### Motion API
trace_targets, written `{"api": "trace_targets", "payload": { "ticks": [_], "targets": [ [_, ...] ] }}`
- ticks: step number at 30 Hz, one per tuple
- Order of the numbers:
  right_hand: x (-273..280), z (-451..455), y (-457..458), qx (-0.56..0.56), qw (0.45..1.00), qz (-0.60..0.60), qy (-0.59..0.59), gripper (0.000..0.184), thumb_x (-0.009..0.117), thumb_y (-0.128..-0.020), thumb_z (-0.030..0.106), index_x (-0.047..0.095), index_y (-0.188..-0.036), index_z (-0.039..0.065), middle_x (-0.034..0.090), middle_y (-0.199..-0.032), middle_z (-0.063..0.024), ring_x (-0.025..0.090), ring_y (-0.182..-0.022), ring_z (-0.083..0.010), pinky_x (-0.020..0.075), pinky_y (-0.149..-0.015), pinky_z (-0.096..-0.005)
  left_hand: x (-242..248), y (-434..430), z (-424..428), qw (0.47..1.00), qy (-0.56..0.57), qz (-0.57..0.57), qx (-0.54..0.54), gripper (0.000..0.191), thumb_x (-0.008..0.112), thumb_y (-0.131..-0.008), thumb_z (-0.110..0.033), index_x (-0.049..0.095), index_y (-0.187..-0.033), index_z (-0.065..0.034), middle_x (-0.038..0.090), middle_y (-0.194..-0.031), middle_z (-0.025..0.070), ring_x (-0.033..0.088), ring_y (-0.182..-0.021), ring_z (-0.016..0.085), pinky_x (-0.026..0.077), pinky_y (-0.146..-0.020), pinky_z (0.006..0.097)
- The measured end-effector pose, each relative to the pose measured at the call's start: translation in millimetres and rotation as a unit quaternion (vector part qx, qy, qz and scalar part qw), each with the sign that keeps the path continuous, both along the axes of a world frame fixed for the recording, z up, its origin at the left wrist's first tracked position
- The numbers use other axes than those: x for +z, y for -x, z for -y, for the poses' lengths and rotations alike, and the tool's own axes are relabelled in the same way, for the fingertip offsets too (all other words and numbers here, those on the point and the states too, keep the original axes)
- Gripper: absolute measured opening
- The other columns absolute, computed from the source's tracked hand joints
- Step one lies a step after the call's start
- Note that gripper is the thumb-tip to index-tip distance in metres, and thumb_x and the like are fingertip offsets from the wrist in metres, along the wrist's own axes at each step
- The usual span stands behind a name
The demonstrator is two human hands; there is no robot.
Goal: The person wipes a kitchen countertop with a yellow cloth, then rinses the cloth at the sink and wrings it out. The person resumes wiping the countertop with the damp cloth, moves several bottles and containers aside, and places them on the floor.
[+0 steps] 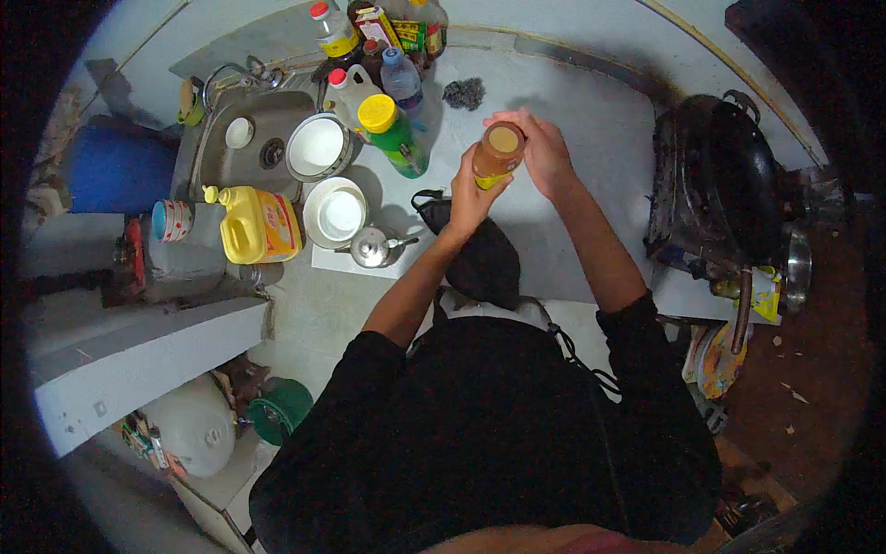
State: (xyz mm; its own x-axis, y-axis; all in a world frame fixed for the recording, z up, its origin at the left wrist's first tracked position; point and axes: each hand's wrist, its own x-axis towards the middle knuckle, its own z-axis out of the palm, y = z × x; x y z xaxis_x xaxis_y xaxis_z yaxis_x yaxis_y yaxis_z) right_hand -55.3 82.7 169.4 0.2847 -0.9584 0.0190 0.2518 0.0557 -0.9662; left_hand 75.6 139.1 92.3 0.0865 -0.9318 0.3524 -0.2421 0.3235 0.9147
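Note:
A brown jar (495, 161) with a round tan end facing up and a yellow label low on its side is held above the grey counter (588, 228). My left hand (473, 192) wraps its near left side, thumb across the label. My right hand (545, 151) lies along its right and far sides, fingers reaching behind the rim; part of their contact is hidden. Beneath my left wrist lies a black cloth item (488, 260) with a strap loop. Beyond the jar sits a dark scouring pad (464, 93). To the left stands a green bottle with a yellow cap (396, 138).
Several bottles (401, 76) crowd the back left. White bowls (336, 213) and a small metal pot (372, 247) stand near the left edge, beside a yellow jug (259, 225). Behind them is a steel sink (239, 166). A black wok (744, 180) is at right.

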Motion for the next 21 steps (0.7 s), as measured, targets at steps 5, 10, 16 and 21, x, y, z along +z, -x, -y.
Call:
{"api": "trace_targets", "payload": {
  "ticks": [5, 10, 16, 21],
  "targets": [
    [10.6, -1.3, 17.4, -0.014, 0.982, -0.127, 0.142, 0.045, 0.048, -0.097, 0.037, 0.057, -0.120, -0.001, 0.061, -0.120, -0.0140, 0.051, -0.118, -0.0207, 0.0358, -0.103, -0.0341, -0.4, -11.4, 6.2, 0.999, -0.017, 0.009, -0.043, 0.074, 0.082, -0.071, -0.014, 0.039, -0.130, -0.0015, 0.061, -0.115, 0.0176, 0.060, -0.109, 0.027, 0.047, -0.091, 0.0351],
    [4.4, 5.2, 1.7, 0.041, 0.964, -0.229, 0.131, 0.031, 0.054, -0.095, 0.028, 0.064, -0.107, 0.001, 0.065, -0.104, -0.0062, 0.060, -0.097, -0.0134, 0.0448, -0.088, -0.0298, 1.5, -11.7, 7.5, 0.995, -0.061, -0.037, -0.073, 0.074, 0.081, -0.071, -0.012, 0.039, -0.132, -0.0029, 0.060, -0.117, 0.0145, 0.058, -0.110, 0.022, 0.046, -0.093, 0.0348],
    [5.3, 16.7, -3.5, 0.014, 0.995, -0.055, -0.082, 0.039, 0.048, -0.098, 0.032, 0.069, -0.094, -0.001, 0.068, -0.093, -0.0072, 0.062, -0.084, -0.0126, 0.0478, -0.080, -0.0277, 3.5, -11.8, 4.4, 0.997, -0.055, 0.003, -0.062, 0.076, 0.080, -0.072, -0.012, 0.038, -0.133, -0.0030, 0.060, -0.118, 0.0147, 0.058, -0.111, 0.022, 0.045, -0.095, 0.0348],
    [30.6, 11.6, -0.8, 0.078, 0.980, -0.177, 0.052, 0.034, 0.056, -0.095, 0.030, 0.068, -0.097, -0.001, 0.068, -0.098, -0.0071, 0.060, -0.092, -0.0128, 0.0467, -0.084, -0.0285, -2.1, -16.5, 6.9, 0.997, -0.044, 0.005, -0.069, 0.076, 0.080, -0.072, -0.015, 0.037, -0.134, -0.0038, 0.060, -0.119, 0.0150, 0.058, -0.111, 0.024, 0.045, -0.095, 0.0357]
  ]
}}
